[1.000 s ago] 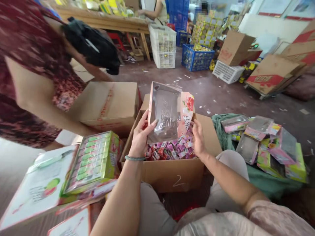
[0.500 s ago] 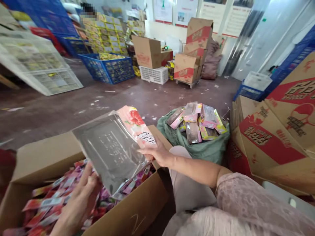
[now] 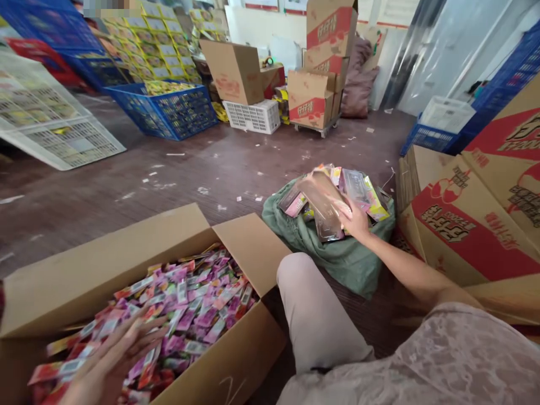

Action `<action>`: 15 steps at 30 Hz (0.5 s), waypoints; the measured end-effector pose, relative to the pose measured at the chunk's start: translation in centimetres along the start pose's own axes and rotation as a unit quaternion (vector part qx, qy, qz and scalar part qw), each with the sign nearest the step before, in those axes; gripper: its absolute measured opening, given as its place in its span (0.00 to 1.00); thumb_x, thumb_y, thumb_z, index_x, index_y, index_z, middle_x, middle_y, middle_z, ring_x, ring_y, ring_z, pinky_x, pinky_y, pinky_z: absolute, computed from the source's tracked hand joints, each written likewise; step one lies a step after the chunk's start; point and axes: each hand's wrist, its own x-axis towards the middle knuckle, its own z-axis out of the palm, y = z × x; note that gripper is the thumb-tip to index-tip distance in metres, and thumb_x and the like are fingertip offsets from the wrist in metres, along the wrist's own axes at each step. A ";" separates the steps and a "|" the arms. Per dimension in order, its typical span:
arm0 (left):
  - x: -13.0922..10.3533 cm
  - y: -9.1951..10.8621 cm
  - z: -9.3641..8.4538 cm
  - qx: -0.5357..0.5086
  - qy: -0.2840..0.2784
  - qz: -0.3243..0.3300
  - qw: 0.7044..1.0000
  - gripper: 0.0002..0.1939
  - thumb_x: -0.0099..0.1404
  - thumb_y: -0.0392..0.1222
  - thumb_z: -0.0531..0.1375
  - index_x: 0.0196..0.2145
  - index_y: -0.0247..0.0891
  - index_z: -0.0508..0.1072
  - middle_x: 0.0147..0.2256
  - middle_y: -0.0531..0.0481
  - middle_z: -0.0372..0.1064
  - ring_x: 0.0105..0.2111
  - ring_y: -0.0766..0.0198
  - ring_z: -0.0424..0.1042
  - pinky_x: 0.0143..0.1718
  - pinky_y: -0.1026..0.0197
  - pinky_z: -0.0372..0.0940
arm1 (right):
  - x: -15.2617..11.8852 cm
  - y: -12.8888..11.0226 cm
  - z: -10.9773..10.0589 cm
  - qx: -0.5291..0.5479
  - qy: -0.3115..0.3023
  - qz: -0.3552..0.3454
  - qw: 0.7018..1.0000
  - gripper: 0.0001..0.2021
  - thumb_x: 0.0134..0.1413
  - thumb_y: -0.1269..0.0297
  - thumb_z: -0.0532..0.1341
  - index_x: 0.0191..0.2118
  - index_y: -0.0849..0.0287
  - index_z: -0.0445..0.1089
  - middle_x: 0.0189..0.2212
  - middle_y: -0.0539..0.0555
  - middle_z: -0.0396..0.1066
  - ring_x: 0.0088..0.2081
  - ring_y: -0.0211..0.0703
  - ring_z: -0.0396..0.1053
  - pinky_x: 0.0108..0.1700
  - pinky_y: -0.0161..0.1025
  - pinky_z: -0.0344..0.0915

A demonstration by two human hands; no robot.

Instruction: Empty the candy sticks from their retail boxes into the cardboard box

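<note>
My right hand (image 3: 353, 218) is closed on the edge of a clear plastic package box (image 3: 323, 197) with a pinkish printed side. It holds this box over a green sack (image 3: 350, 270), where several similar boxes (image 3: 356, 188) lie heaped. My left hand (image 3: 113, 354), blurred, hovers palm inward with fingers stretched out over small pink and purple sachets (image 3: 202, 304). The sachets fill an open cardboard carton (image 3: 253, 242) in front of me. Nothing shows in the left hand.
Printed cartons (image 3: 464, 230) stand close on my right. Farther off are a blue crate (image 3: 164, 115), a white crate (image 3: 253, 115) under a box, stacked cartons (image 3: 310, 104) on a dolly and a tilted pale crate (image 3: 63, 129). Paper scraps litter the floor (image 3: 219, 174).
My right hand has carried the plastic box from above the carton to the right, over the green sack. My left hand has let go of it and dropped lower left. The view has shifted.
</note>
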 end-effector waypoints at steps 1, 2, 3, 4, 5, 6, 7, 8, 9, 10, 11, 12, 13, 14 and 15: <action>-0.1 0.1 0.2 -0.007 -0.013 -0.019 1.000 0.40 0.19 0.77 0.75 0.28 0.50 0.80 0.38 0.48 0.84 0.52 0.32 0.77 0.68 0.33 0.61 | -0.7 0.9 0.4 -0.093 -0.053 -0.037 0.994 0.34 0.59 0.69 0.58 0.72 0.58 0.62 0.62 0.62 0.70 0.61 0.54 0.69 0.63 0.50 0.67; -0.2 0.1 0.3 -0.010 -0.024 -0.036 0.999 0.40 0.19 0.75 0.76 0.29 0.50 0.80 0.38 0.48 0.84 0.54 0.33 0.76 0.70 0.34 0.59 | -1.4 1.6 1.2 -0.171 -0.116 -0.058 0.977 0.36 0.61 0.72 0.56 0.74 0.57 0.59 0.63 0.63 0.69 0.61 0.55 0.69 0.64 0.50 0.66; -0.3 0.2 0.5 -0.006 -0.029 -0.047 0.998 0.40 0.18 0.75 0.76 0.29 0.50 0.80 0.38 0.49 0.84 0.55 0.33 0.75 0.71 0.35 0.58 | -2.1 2.1 2.3 -0.237 -0.181 -0.068 0.952 0.37 0.62 0.74 0.55 0.76 0.56 0.57 0.62 0.64 0.69 0.60 0.56 0.69 0.63 0.51 0.66; -0.3 0.2 0.5 0.004 -0.027 -0.055 0.998 0.42 0.17 0.75 0.76 0.30 0.50 0.81 0.38 0.48 0.84 0.55 0.34 0.75 0.70 0.36 0.59 | -2.8 2.4 3.6 -0.292 -0.239 -0.068 0.924 0.37 0.63 0.75 0.53 0.77 0.55 0.55 0.61 0.65 0.70 0.60 0.57 0.69 0.62 0.51 0.65; -0.4 0.1 0.6 0.017 -0.023 -0.061 0.998 0.43 0.16 0.76 0.76 0.31 0.50 0.81 0.39 0.48 0.84 0.56 0.34 0.76 0.70 0.37 0.60 | -3.4 2.5 4.8 -0.333 -0.282 -0.062 0.897 0.37 0.64 0.76 0.52 0.78 0.54 0.54 0.60 0.66 0.70 0.60 0.58 0.69 0.62 0.51 0.65; -0.4 0.0 0.6 0.031 -0.016 -0.064 0.997 0.45 0.14 0.75 0.76 0.31 0.49 0.81 0.40 0.48 0.84 0.56 0.35 0.76 0.69 0.39 0.62 | -3.9 2.6 6.1 -0.361 -0.312 -0.051 0.878 0.37 0.65 0.76 0.51 0.78 0.52 0.53 0.60 0.66 0.70 0.60 0.58 0.69 0.61 0.52 0.64; -0.5 -0.1 0.6 0.048 -0.007 -0.064 0.997 0.46 0.13 0.74 0.76 0.32 0.49 0.81 0.41 0.49 0.84 0.56 0.36 0.76 0.66 0.41 0.66 | -4.1 2.6 7.1 -0.375 -0.328 -0.036 0.866 0.36 0.66 0.75 0.51 0.78 0.52 0.53 0.60 0.66 0.70 0.60 0.58 0.69 0.61 0.51 0.64; -0.5 -0.3 0.7 0.064 0.002 -0.059 0.996 0.45 0.14 0.72 0.77 0.33 0.48 0.81 0.42 0.49 0.84 0.56 0.38 0.76 0.63 0.45 0.69 | -4.2 2.5 7.9 -0.381 -0.335 -0.019 0.862 0.36 0.67 0.74 0.51 0.78 0.51 0.52 0.60 0.66 0.70 0.60 0.58 0.70 0.60 0.51 0.64; -0.5 -0.6 0.9 0.075 0.010 -0.051 0.996 0.43 0.17 0.68 0.78 0.35 0.47 0.81 0.43 0.50 0.84 0.55 0.41 0.77 0.58 0.48 0.73 | -4.1 2.6 8.4 -0.379 -0.334 -0.001 0.863 0.36 0.67 0.73 0.52 0.78 0.51 0.52 0.60 0.66 0.70 0.60 0.58 0.70 0.59 0.50 0.64; -0.6 -0.9 1.3 0.079 0.018 -0.045 0.996 0.41 0.20 0.63 0.79 0.36 0.46 0.81 0.42 0.50 0.83 0.53 0.44 0.78 0.53 0.53 0.75 | -3.9 2.6 8.6 -0.373 -0.330 0.016 0.867 0.36 0.67 0.73 0.52 0.78 0.51 0.52 0.60 0.65 0.71 0.59 0.57 0.71 0.59 0.49 0.65; -0.7 -1.1 1.9 0.073 0.032 -0.041 0.996 0.39 0.23 0.59 0.79 0.37 0.44 0.81 0.40 0.50 0.83 0.48 0.48 0.79 0.46 0.56 0.76 | -3.6 2.7 8.5 -0.363 -0.325 0.029 0.873 0.35 0.66 0.72 0.53 0.77 0.52 0.52 0.59 0.65 0.71 0.58 0.57 0.72 0.58 0.49 0.66; -0.8 -1.3 3.0 0.059 0.046 -0.040 0.996 0.37 0.26 0.57 0.78 0.37 0.42 0.80 0.36 0.50 0.82 0.43 0.52 0.80 0.41 0.59 0.75 | -3.2 2.8 8.3 -0.352 -0.320 0.040 0.879 0.35 0.66 0.71 0.53 0.77 0.53 0.53 0.58 0.64 0.72 0.57 0.56 0.73 0.57 0.48 0.66; -0.9 -1.3 4.5 0.038 0.055 -0.039 0.997 0.36 0.29 0.56 0.77 0.38 0.41 0.79 0.33 0.51 0.80 0.37 0.55 0.79 0.37 0.61 0.74 | -3.0 3.0 8.0 -0.341 -0.316 0.046 0.884 0.35 0.66 0.70 0.53 0.77 0.54 0.53 0.58 0.64 0.73 0.56 0.56 0.74 0.56 0.47 0.67; -1.0 -1.2 6.3 0.018 0.055 -0.036 0.998 0.35 0.31 0.56 0.76 0.38 0.39 0.78 0.30 0.51 0.78 0.33 0.58 0.77 0.34 0.62 0.72 | -2.7 3.2 7.6 -0.330 -0.311 0.051 0.890 0.34 0.66 0.70 0.54 0.77 0.54 0.54 0.58 0.63 0.73 0.55 0.56 0.74 0.56 0.47 0.68; -1.1 -0.9 8.5 0.000 0.042 -0.030 0.999 0.34 0.34 0.57 0.75 0.38 0.38 0.77 0.29 0.51 0.77 0.30 0.60 0.76 0.33 0.62 0.72 | -2.6 3.4 7.3 -0.321 -0.308 0.057 0.894 0.34 0.66 0.69 0.54 0.76 0.54 0.54 0.59 0.63 0.73 0.55 0.56 0.75 0.55 0.46 0.69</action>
